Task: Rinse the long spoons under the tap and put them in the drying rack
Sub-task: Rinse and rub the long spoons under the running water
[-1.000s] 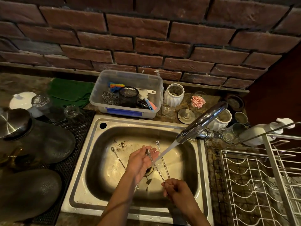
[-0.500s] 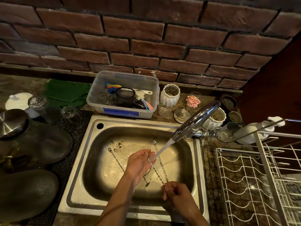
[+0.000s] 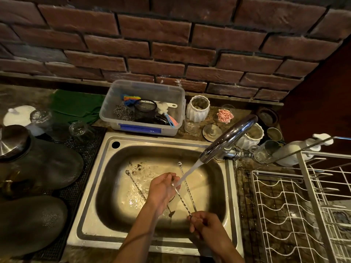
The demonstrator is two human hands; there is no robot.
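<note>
In the lower middle of the frame, the steel sink [image 3: 89, 196] holds three long twisted-stem spoons. One spoon [image 3: 183, 203] is gripped by both hands: the right hand [image 3: 204, 223] is clenched on its lower end, the left hand [image 3: 163, 188] grasps its upper end under the tap [image 3: 228, 138] stream. A second spoon [image 3: 185, 182] and third spoon [image 3: 133, 182] lie in the basin. The clear plastic tub [image 3: 144, 128] holds a black mesh cup [image 3: 145, 110] and steel wool [image 3: 122, 112]. The white wire drying rack [image 3: 284, 215] stands at right.

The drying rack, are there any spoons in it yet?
No, the white wire drying rack holds no spoons; one long spoon is in both hands under the tap, others lie in the sink.
</note>
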